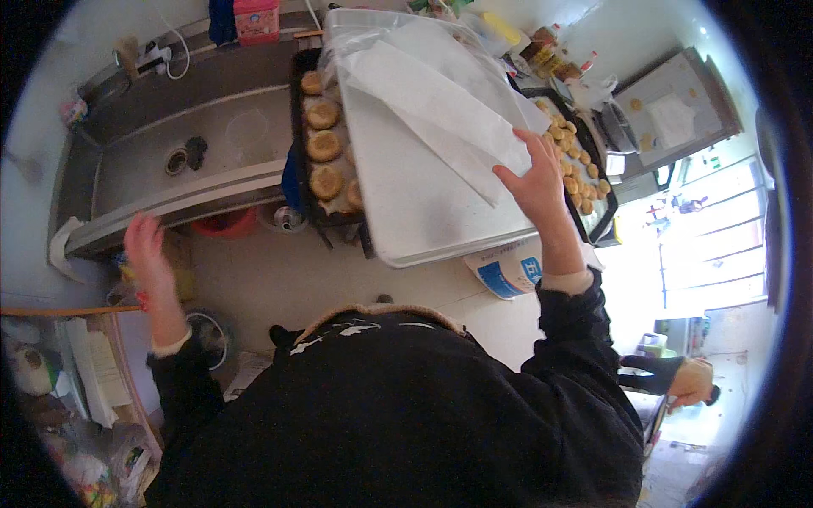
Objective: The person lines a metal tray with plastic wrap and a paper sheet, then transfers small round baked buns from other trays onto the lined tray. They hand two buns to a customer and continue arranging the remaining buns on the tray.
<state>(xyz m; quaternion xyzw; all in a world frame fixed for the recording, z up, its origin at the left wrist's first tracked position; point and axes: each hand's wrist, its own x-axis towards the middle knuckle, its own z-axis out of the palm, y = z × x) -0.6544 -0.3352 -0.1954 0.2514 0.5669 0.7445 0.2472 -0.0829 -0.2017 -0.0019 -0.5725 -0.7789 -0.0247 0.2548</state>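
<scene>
A large aluminium baking tray [432, 228] lies before me over a dark tray of round baked pastries [325, 146]. White sheets of baking paper [438, 95] rest on the metal tray, with clear plastic film around its far end. My right hand [537, 174] is over the tray's right side at the paper's edge, thumb and fingers apart; whether it touches the paper cannot be told. Out to the left, my left hand [145, 244] is raised near the sink's front edge, slightly blurred, holding nothing. Small baked pieces [575, 165] fill another dark tray to the right.
A steel sink [241, 171] runs along the left wall. Below it are a red basin [225, 223] and a floor fan [209, 340]. A printed sack [508, 270] stands below the tray's front edge. Bottles [549, 57] crowd the back counter. Another person [689, 381] is at the far right.
</scene>
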